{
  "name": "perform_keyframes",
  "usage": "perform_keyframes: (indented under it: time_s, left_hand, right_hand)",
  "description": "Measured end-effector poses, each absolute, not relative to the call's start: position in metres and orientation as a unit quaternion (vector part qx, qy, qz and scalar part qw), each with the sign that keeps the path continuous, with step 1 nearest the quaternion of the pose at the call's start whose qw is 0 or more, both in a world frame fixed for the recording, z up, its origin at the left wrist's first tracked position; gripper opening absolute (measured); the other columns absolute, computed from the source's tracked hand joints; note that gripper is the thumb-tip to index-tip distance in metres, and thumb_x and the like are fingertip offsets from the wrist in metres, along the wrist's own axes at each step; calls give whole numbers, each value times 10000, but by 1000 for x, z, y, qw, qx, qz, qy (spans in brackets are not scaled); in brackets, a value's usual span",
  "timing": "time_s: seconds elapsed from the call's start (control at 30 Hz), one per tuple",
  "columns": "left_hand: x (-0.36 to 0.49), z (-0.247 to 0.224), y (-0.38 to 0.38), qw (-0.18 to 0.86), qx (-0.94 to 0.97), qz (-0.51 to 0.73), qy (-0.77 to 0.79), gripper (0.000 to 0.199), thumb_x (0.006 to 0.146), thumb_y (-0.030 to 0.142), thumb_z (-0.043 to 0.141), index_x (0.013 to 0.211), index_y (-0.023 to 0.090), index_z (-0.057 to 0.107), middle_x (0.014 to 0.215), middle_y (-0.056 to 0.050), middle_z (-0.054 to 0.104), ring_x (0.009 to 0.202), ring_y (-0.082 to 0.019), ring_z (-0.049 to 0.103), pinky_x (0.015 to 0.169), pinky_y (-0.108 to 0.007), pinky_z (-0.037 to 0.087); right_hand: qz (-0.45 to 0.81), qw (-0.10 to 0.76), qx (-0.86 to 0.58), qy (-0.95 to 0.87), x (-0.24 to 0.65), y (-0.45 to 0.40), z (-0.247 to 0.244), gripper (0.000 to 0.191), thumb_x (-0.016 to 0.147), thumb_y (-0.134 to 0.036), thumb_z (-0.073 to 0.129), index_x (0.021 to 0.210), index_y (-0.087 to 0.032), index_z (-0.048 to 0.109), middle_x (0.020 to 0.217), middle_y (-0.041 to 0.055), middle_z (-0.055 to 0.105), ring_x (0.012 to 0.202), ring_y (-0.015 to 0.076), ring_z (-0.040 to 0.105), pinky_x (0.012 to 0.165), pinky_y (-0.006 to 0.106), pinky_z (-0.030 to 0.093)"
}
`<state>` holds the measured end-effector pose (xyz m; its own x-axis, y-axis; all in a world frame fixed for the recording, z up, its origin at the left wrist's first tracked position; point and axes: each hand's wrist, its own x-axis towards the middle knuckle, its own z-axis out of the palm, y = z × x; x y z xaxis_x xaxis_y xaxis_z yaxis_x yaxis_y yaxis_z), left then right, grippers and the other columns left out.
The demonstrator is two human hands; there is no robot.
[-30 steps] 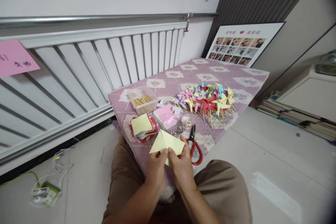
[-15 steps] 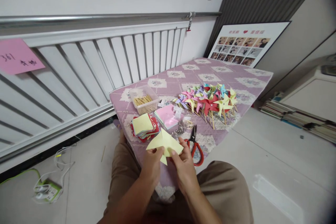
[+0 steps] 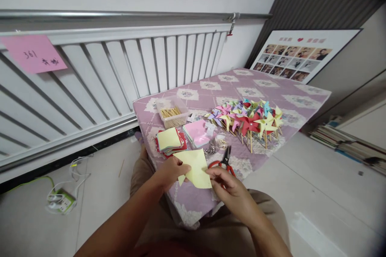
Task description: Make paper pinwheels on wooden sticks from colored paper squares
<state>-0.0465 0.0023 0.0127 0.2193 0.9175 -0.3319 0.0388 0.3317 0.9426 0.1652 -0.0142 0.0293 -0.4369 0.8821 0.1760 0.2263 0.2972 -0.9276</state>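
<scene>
A pale yellow sheet of paper is held over the near end of the table, with a cut pointed flap hanging at its lower left. My left hand grips its left side, thumb lying on top. At the right edge, my right hand has its bent fingertips on the paper. Behind the right hand lie red-handled scissors, partly hidden. Just beyond the paper sit a stack of coloured paper squares, a pink-topped paper stack and a small pile of metal pins.
A clear box of wooden sticks stands near the radiator. Many coloured paper pinwheels are heaped on the patterned tablecloth. A small round tub stands by the pins. A power strip lies on the floor.
The paper has turned from a pointed shape with its cuts spread to a flatter, squarer face. My right hand has shifted to its right edge. The whole view has swung slightly left.
</scene>
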Motion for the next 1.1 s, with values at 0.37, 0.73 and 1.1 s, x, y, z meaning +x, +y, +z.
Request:
perform_keyframes:
  time_s: [0.37,0.73,1.1]
  left_hand:
    - [-48,26,-6,616,519,326,495,162,694,244,531,682,123,639,573,-1,580,482,-95,439,495,-231,327]
    - [-41,32,-8,512,547,250,613,224,713,321,567,599,141,635,530,-15,605,520,-137,520,504,-240,358]
    - [-36,33,-9,494,559,240,621,222,720,324,550,614,143,622,504,10,563,499,-118,473,469,-219,312]
  right_hand:
    - [415,310,-360,-776,162,-9,51,112,927,-224,504,879,-218,606,838,14,580,784,152,543,690,248,409]
    - [362,279,-389,-800,152,-9,54,200,935,-230,482,751,-212,558,710,-6,497,762,177,489,742,291,382]
    - [278,273,-433,-813,148,-5,43,174,895,-219,529,727,-211,573,719,2,511,722,178,517,643,269,373]
